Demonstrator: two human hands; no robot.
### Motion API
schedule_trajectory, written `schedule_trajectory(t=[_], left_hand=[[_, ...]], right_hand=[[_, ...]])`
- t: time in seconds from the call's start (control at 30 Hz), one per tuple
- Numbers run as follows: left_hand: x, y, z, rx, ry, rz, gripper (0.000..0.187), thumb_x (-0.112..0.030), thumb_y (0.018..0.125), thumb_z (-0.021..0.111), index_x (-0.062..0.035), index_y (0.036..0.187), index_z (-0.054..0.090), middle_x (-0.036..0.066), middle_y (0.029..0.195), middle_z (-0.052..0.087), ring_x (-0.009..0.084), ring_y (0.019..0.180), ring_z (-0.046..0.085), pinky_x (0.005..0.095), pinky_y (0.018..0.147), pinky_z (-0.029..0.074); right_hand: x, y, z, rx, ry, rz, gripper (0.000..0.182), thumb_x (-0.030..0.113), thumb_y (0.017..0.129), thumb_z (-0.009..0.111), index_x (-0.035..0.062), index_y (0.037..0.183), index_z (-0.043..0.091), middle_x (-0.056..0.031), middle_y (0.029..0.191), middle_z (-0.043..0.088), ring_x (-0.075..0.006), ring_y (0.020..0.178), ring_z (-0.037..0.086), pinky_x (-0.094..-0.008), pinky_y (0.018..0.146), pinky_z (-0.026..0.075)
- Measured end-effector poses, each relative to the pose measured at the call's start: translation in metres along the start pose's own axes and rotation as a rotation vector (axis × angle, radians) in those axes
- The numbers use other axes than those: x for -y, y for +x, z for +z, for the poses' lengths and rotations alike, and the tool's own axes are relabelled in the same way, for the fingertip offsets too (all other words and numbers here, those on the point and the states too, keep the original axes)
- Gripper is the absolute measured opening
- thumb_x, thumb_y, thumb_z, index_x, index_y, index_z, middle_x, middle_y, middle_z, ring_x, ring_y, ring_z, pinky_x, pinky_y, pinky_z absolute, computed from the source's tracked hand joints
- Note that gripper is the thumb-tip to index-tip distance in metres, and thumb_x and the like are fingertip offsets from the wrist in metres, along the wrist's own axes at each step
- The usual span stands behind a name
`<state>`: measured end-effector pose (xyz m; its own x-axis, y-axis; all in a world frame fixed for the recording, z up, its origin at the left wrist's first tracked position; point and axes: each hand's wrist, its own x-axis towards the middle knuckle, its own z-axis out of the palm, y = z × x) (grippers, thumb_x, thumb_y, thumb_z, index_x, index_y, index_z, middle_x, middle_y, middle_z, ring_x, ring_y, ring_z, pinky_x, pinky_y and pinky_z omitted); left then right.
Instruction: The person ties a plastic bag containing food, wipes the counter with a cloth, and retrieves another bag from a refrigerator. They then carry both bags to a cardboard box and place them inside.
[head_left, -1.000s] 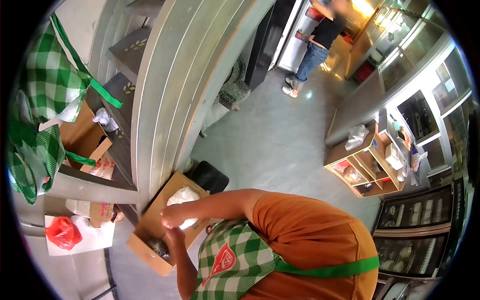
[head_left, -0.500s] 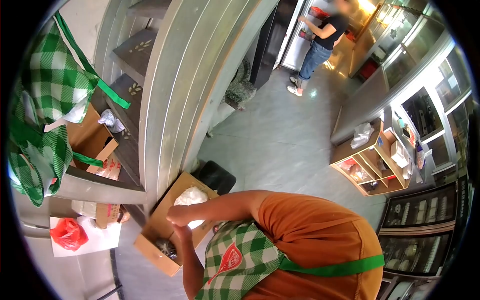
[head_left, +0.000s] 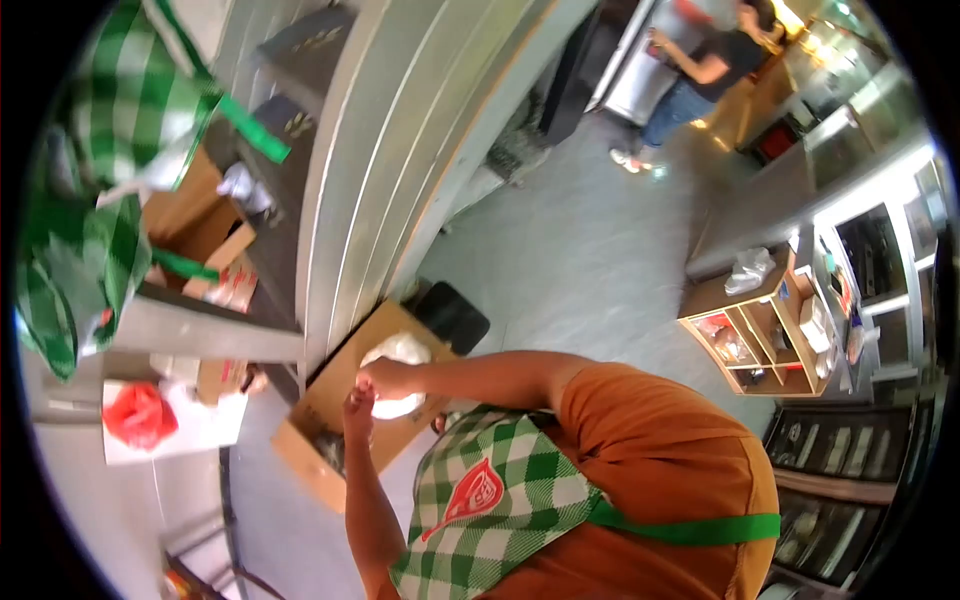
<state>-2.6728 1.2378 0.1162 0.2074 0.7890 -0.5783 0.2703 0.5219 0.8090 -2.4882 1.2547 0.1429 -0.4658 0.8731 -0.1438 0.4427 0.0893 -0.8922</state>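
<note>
My right hand (head_left: 391, 379) reaches in from the right, fingers closed, over a brown cardboard box (head_left: 340, 365). Fingers drawn together, my left hand (head_left: 358, 400) comes up from below and meets the right at the fingertips. Just behind both hands is a white plastic bag (head_left: 402, 349), partly covered by my right hand and wrist. What the fingers pinch is too small and blurred to make out. A dark bundle (head_left: 330, 447) lies in the near end of the box, partly hidden by my left forearm.
A black stool-like object (head_left: 452, 318) stands beyond the box. At left are a curved staircase (head_left: 375, 150), hanging green checked cloths (head_left: 140, 100) and a red plastic bag (head_left: 138, 415). A wooden shelf unit (head_left: 765, 335) stands right; another person (head_left: 690, 85) is by an open fridge.
The view has tilted and shifted. My right hand has drawn back a little from over the left, so the fingertips now meet. The other person leans farther to the right.
</note>
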Motion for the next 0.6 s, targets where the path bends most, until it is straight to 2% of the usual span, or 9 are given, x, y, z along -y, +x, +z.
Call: schedule_trajectory(t=[0.03,0.07,0.1,0.17,0.2,0.23,0.33,0.4,0.6], left_hand=[[0.016,0.003,0.000,-0.043,-0.120,0.057,0.023,-0.022,0.096,0.069,-0.0027,0.108,0.066,0.008,0.096,0.071,0.0170,0.093,0.064,0.0335,0.083,0.052],[0.094,0.047,-0.029,0.009,0.334,0.322,0.027,-0.024,0.093,0.072,-0.0029,0.109,0.067,0.008,0.100,0.073,0.0182,0.091,0.066,0.0360,0.080,0.054],[0.074,0.032,-0.022,0.022,0.264,0.261,0.025,-0.021,0.090,0.076,-0.0030,0.106,0.068,0.008,0.097,0.073,0.0171,0.089,0.066,0.0362,0.079,0.054],[0.036,0.004,-0.010,0.060,0.095,0.253,0.021,-0.015,0.085,0.079,-0.0023,0.099,0.069,0.007,0.092,0.071,0.0141,0.089,0.064,0.0343,0.080,0.053],[0.016,-0.003,-0.010,0.109,0.176,0.376,0.022,-0.014,0.085,0.079,-0.0021,0.100,0.069,0.007,0.095,0.071,0.0131,0.095,0.064,0.0317,0.083,0.052],[-0.008,-0.015,-0.007,0.025,0.359,0.486,0.021,-0.010,0.082,0.079,-0.0031,0.098,0.067,0.007,0.095,0.070,0.0189,0.091,0.066,0.0334,0.083,0.052],[-0.035,-0.021,0.000,-0.226,0.790,0.795,0.019,-0.008,0.078,0.076,-0.0073,0.092,0.065,0.008,0.089,0.067,0.0288,0.082,0.064,0.0393,0.082,0.052],[-0.034,-0.014,0.003,-0.266,0.877,0.941,0.018,-0.007,0.076,0.074,-0.0096,0.090,0.063,0.007,0.085,0.064,0.0316,0.079,0.062,0.0416,0.080,0.051],[-0.032,-0.015,0.008,-0.433,0.868,0.898,0.015,-0.004,0.076,0.067,-0.0107,0.087,0.059,0.008,0.081,0.062,0.0299,0.078,0.062,0.0421,0.077,0.051]], right_hand=[[-0.005,-0.005,0.006,0.040,0.096,0.052,0.020,0.006,0.080,0.065,0.0025,0.099,0.071,-0.0149,0.098,0.073,-0.0314,0.093,0.069,-0.0420,0.082,0.053],[-0.069,0.017,0.068,-0.035,0.033,-0.006,0.015,0.010,0.079,0.064,0.0055,0.089,0.074,-0.0173,0.092,0.073,-0.0331,0.087,0.069,-0.0416,0.079,0.053],[-0.047,-0.001,0.055,-0.049,0.242,0.044,0.012,0.012,0.080,0.065,0.0051,0.085,0.073,-0.0165,0.089,0.073,-0.0321,0.086,0.069,-0.0407,0.078,0.053],[-0.072,-0.002,0.055,0.037,-0.128,-0.365,0.012,0.016,0.081,0.067,0.0059,0.082,0.073,-0.0139,0.085,0.072,-0.0278,0.079,0.070,-0.0403,0.073,0.054],[-0.074,-0.010,0.038,0.088,0.170,0.145,0.009,0.012,0.084,0.070,0.0044,0.089,0.071,-0.0113,0.091,0.073,-0.0242,0.085,0.070,-0.0371,0.076,0.055],[-0.061,-0.008,0.022,-0.061,-0.040,-0.043,0.009,0.011,0.087,0.070,0.0048,0.093,0.070,-0.0096,0.092,0.074,-0.0227,0.083,0.071,-0.0363,0.075,0.055],[-0.025,0.028,-0.019,0.021,0.184,0.129,0.018,0.011,0.096,0.062,0.0041,0.112,0.069,-0.0062,0.092,0.073,-0.0140,0.077,0.065,-0.0302,0.068,0.054],[-0.025,0.048,-0.022,0.149,0.176,0.107,0.022,0.015,0.093,0.063,0.0052,0.112,0.070,-0.0111,0.093,0.073,-0.0204,0.078,0.068,-0.0334,0.070,0.055],[-0.010,0.080,-0.029,0.564,0.226,0.432,0.026,0.014,0.093,0.063,0.0099,0.119,0.068,-0.0052,0.080,0.066,-0.0139,0.067,0.060,-0.0298,0.055,0.051]])
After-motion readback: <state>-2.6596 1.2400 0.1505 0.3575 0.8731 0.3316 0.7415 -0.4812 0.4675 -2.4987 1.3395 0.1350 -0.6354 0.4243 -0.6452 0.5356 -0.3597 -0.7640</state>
